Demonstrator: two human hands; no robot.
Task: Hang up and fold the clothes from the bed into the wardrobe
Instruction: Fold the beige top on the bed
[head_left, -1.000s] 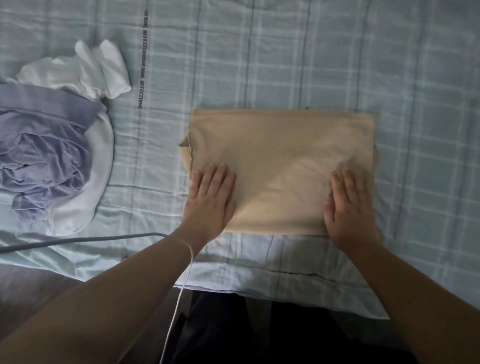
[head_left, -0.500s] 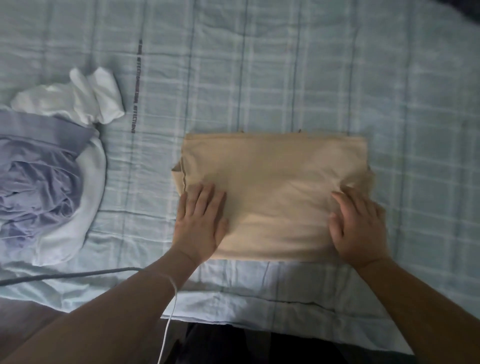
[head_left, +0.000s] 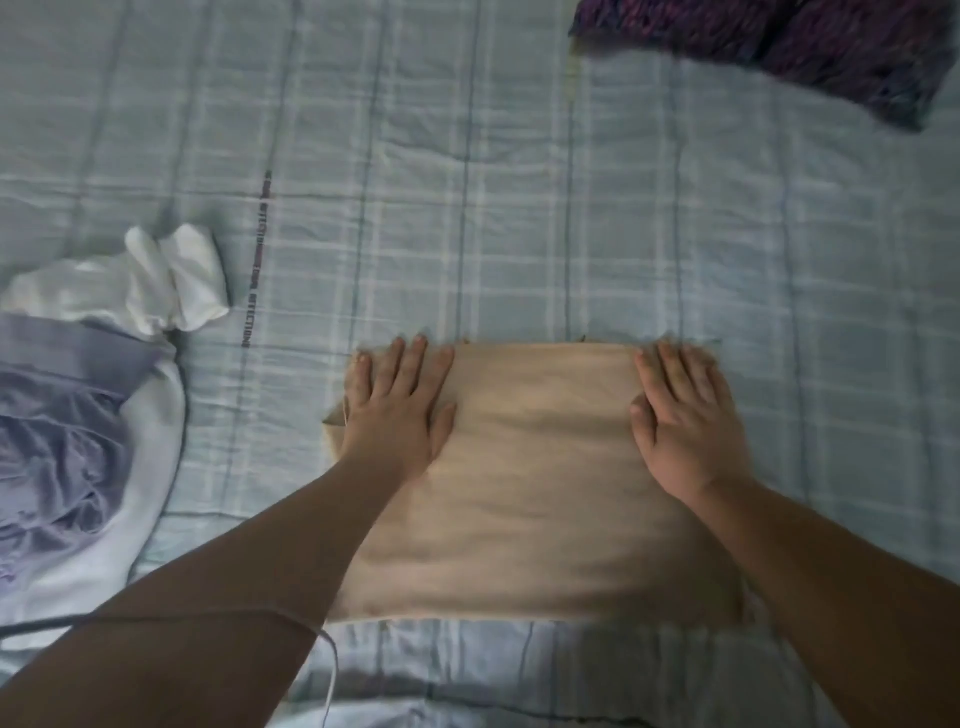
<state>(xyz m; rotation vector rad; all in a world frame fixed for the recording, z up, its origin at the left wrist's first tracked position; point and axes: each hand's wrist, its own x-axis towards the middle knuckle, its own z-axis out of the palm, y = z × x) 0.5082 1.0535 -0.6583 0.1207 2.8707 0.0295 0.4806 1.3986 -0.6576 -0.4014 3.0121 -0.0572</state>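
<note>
Fingers straight, slightly apart: left hand (head_left: 397, 410) and right hand (head_left: 685, 421) press flat on the far corners of the folded beige garment (head_left: 535, 499) (bulk lying nearward of both hands equally), at the bed (head_left: 519, 234)'s near edge.

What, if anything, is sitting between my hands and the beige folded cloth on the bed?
Nothing visible. The left hand and the right hand both lie flat on the beige cloth, near its far corners. The wardrobe is out of view.
</note>
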